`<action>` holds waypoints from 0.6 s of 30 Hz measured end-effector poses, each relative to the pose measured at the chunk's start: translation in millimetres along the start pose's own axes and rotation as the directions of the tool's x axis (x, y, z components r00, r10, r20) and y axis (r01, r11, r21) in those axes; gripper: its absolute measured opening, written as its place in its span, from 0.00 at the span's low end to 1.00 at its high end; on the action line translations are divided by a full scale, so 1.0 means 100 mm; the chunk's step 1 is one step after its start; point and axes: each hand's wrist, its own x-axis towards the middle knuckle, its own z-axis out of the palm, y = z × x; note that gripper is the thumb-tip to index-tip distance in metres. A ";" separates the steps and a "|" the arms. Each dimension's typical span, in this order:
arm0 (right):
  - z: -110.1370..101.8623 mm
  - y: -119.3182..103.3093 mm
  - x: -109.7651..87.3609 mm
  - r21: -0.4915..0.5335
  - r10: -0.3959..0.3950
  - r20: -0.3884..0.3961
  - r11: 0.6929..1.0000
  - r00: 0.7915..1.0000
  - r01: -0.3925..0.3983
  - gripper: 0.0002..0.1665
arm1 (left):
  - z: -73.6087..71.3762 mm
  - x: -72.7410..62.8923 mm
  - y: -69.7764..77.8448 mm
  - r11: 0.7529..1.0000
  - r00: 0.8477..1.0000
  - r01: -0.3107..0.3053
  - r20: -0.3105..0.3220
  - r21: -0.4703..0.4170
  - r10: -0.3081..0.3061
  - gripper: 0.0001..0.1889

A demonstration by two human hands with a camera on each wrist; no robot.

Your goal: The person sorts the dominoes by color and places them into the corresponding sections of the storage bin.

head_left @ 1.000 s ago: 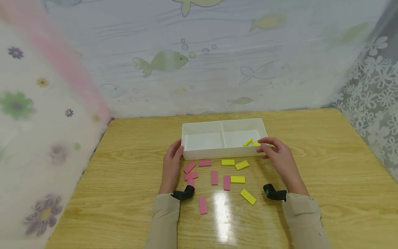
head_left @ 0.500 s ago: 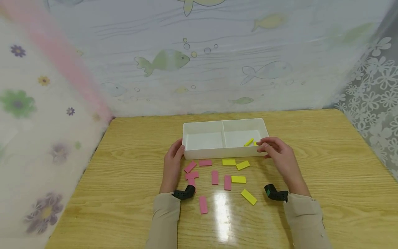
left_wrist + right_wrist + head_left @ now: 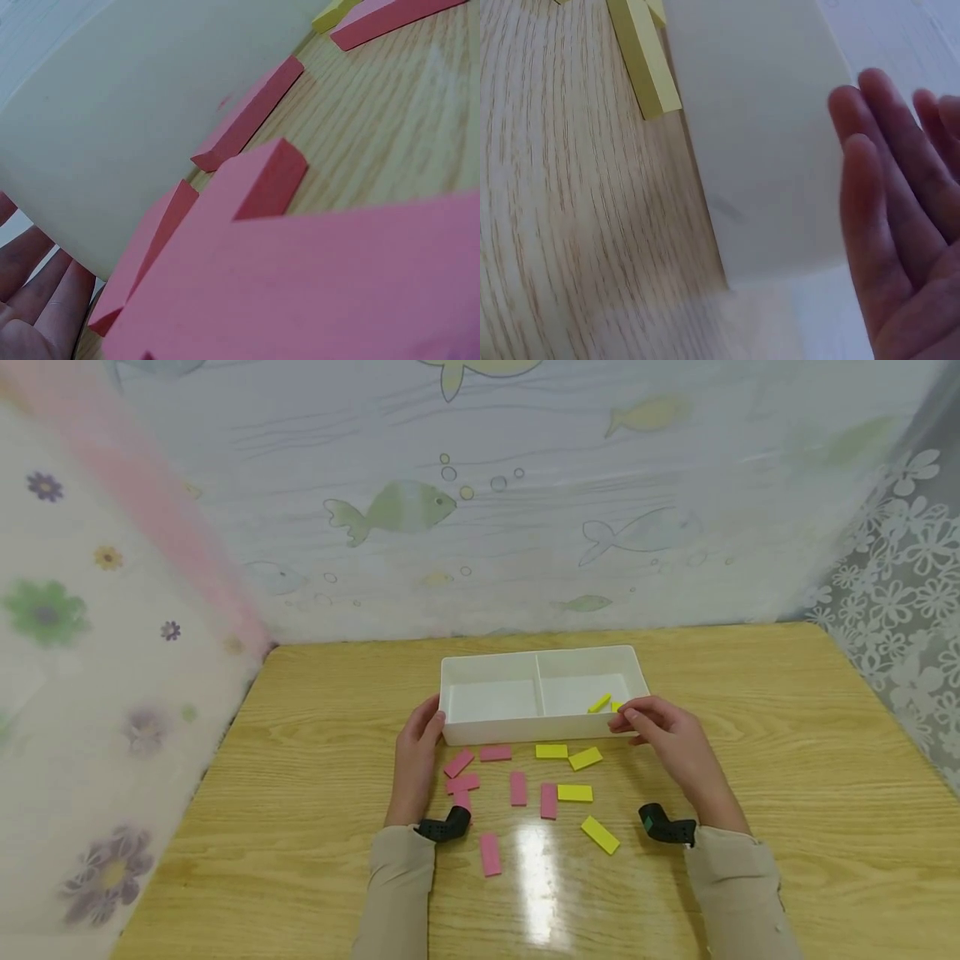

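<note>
A white two-compartment box [image 3: 491, 731] stands on the table. My left hand [image 3: 417, 739] rests against its left end, thumb by the front corner; in the left wrist view the fingers [image 3: 56, 307] lie beside the box wall. At the right front corner is my right hand [image 3: 667, 735], fingertips over the rim and nothing held. The right wrist view shows its fingers [image 3: 900, 172] extended beside the box. Two yellow blocks, one of them slanted [image 3: 599, 702], lie in the right compartment, partly hidden by the front wall and the right hand.
Several pink blocks [image 3: 490, 855] lie on the table [image 3: 300, 827] before the box, mostly at left, two overlapping. Several yellow blocks [image 3: 600, 835] lie at right of them. A patterned wall [image 3: 525, 568] rises behind the table, with another at left.
My right hand has shifted slightly left and down along the front rim, its fingertips closer together. The left hand, the box and the loose blocks keep their places.
</note>
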 end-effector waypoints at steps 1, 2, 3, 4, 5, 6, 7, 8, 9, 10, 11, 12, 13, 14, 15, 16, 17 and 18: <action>0.00 0.00 0.00 -0.018 0.004 0.024 1.000 1.000 -0.004 0.22 | 0.00 0.02 -0.03 1.000 1.000 -0.004 -0.001 -0.003 0.004 0.22; 0.00 -0.01 0.00 -0.036 0.012 0.047 0.999 0.999 -0.010 0.21 | 0.00 0.03 -0.05 1.000 1.000 -0.009 -0.002 -0.002 0.009 0.22; 0.00 -0.01 0.00 -0.054 0.014 0.072 0.998 0.997 -0.010 0.22 | -0.01 0.03 -0.07 1.000 1.000 -0.014 -0.003 0.002 0.014 0.21; 0.01 -0.01 0.00 -0.072 0.019 0.095 0.997 0.995 -0.012 0.22 | -0.01 0.04 -0.08 1.000 1.000 -0.017 -0.006 0.006 0.017 0.21; 0.01 -0.02 0.00 -0.089 0.026 0.115 0.996 0.993 -0.016 0.21 | -0.01 0.04 -0.09 1.000 1.000 -0.017 -0.009 0.008 0.017 0.21; 0.01 -0.02 0.00 -0.105 0.031 0.136 0.994 0.990 -0.017 0.22 | -0.01 0.04 -0.10 1.000 1.000 -0.016 -0.009 0.012 0.016 0.21; 0.02 -0.03 -0.01 -0.115 0.039 0.151 0.993 0.988 -0.022 0.22 | -0.01 0.04 -0.09 1.000 1.000 -0.013 -0.010 0.016 0.013 0.21; 0.02 -0.03 -0.01 -0.125 0.046 0.163 0.992 0.986 -0.026 0.22 | -0.01 0.03 -0.09 1.000 1.000 -0.010 -0.010 0.018 0.010 0.21; 0.02 -0.03 -0.01 -0.133 0.054 0.172 0.991 0.984 -0.031 0.23 | -0.01 0.03 -0.07 1.000 1.000 -0.007 -0.011 0.017 0.007 0.21; 0.02 -0.04 -0.01 -0.145 0.063 0.180 0.989 0.982 -0.037 0.23 | -0.01 0.02 -0.05 1.000 1.000 -0.001 -0.009 0.015 0.001 0.21; 0.03 -0.04 -0.01 -0.157 0.072 0.185 0.987 0.980 -0.043 0.23 | 0.00 0.01 -0.03 1.000 1.000 0.002 -0.005 0.009 -0.002 0.21; 0.03 -0.04 -0.01 -0.171 0.076 0.190 0.984 0.979 -0.044 0.24 | 0.00 0.00 0.00 1.000 1.000 0.005 -0.002 0.005 -0.005 0.22; 0.03 -0.04 -0.01 -0.184 0.081 0.195 0.982 0.978 -0.045 0.24 | 0.00 -0.01 0.03 1.000 1.000 0.008 -0.001 0.001 -0.008 0.22; 0.03 -0.04 -0.01 -0.198 0.085 0.199 0.979 0.976 -0.045 0.25 | 0.00 -0.02 0.06 1.000 1.000 0.009 0.002 -0.001 -0.009 0.22; 0.03 -0.04 -0.02 -0.209 0.088 0.205 0.977 0.975 -0.045 0.25 | 0.01 -0.03 0.09 1.000 1.000 0.011 0.005 -0.003 -0.011 0.23; 0.03 -0.03 -0.02 -0.219 0.091 0.211 0.975 0.973 -0.043 0.25 | 0.01 -0.04 0.11 1.000 1.000 0.011 0.007 -0.004 -0.011 0.23; 0.03 -0.03 -0.02 -0.231 0.092 0.216 0.972 0.972 -0.041 0.25 | 0.01 -0.05 0.12 1.000 1.000 0.008 0.009 -0.004 -0.007 0.23; 0.04 -0.03 -0.02 -0.246 0.095 0.220 0.969 0.971 -0.039 0.25 | 0.01 -0.05 0.12 1.000 1.000 0.006 0.009 -0.002 -0.006 0.23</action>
